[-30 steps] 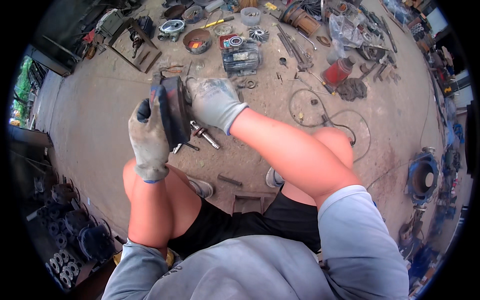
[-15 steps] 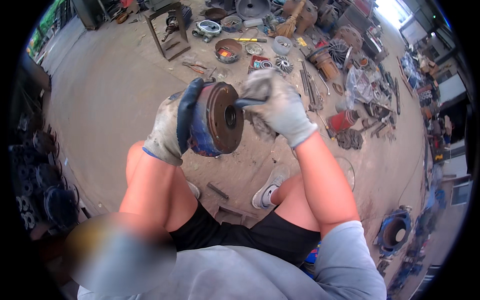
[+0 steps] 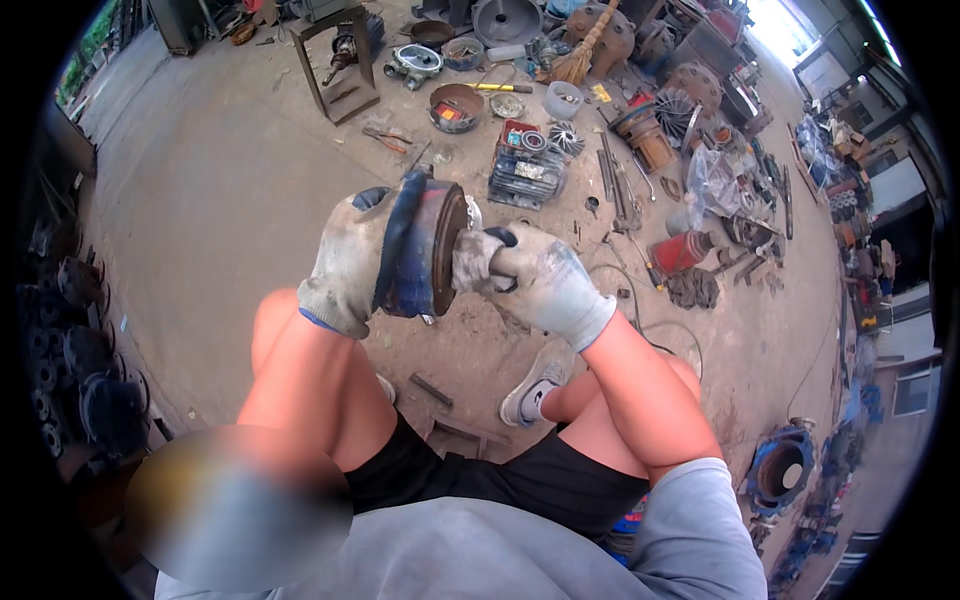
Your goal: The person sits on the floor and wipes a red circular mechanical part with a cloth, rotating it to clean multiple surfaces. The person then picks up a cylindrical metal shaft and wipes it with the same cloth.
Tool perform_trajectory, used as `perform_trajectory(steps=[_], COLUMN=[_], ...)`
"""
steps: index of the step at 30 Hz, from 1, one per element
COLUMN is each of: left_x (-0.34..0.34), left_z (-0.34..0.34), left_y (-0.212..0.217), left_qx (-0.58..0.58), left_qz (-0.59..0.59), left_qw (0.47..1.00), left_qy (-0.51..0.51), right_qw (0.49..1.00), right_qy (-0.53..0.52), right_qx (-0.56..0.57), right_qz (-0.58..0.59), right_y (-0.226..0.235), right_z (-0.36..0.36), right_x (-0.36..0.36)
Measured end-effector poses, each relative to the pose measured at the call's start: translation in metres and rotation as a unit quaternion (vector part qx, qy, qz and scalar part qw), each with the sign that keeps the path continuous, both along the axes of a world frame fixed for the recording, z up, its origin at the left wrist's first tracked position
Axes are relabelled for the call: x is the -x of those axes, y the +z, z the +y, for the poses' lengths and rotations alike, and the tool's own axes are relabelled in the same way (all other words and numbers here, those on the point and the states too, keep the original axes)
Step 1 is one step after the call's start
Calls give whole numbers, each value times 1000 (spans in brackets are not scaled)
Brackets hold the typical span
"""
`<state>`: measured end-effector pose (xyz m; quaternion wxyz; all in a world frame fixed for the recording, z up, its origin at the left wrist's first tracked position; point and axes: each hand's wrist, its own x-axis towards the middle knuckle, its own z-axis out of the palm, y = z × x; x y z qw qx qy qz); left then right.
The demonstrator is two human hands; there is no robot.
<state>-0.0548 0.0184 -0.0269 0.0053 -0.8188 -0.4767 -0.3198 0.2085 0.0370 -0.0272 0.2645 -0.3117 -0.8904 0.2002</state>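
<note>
My left hand [image 3: 346,258], in a dirty white work glove, grips a round blue metal housing [image 3: 418,262] from its left side, up in front of my knees. The housing is held on edge, with its brown, rusty rim toward the right. In my gloved right hand [image 3: 556,282] a crumpled grey rag [image 3: 470,260] is bunched and pressed to the housing's right face. The fingers of that hand are curled round the cloth. Rag and hand hide most of the face and its central hole.
Beyond my hands stands a finned motor body [image 3: 526,178] with a red tray of small parts on top. A rusty bowl [image 3: 456,108], pliers [image 3: 386,136], a broom [image 3: 578,60] and a red jack-like cylinder [image 3: 680,252] lie on the concrete floor. Metal parts crowd the right side.
My right hand has come down with the rag and now presses it over the housing's middle. The housing has turned, so its face shows edge-on. The motor body has come into sight.
</note>
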Motion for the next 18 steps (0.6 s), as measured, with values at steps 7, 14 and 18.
perform_trajectory(steps=[7,14,18], left_x=[3,-2,-17], left_z=[1,1,-14], left_y=[-10,-28,-23], left_qx=[-25,74,156], left_qz=[23,53,-146], left_qw=[999,996,977], left_qy=[-4,-12,-13], right_qw=[987,828,708], right_qy=[-31,11,2], right_qx=[146,511,606], right_qz=[-53,228,363], right_y=[-21,-78,-89], right_z=[-15,-16,-19], right_x=[8,25,27])
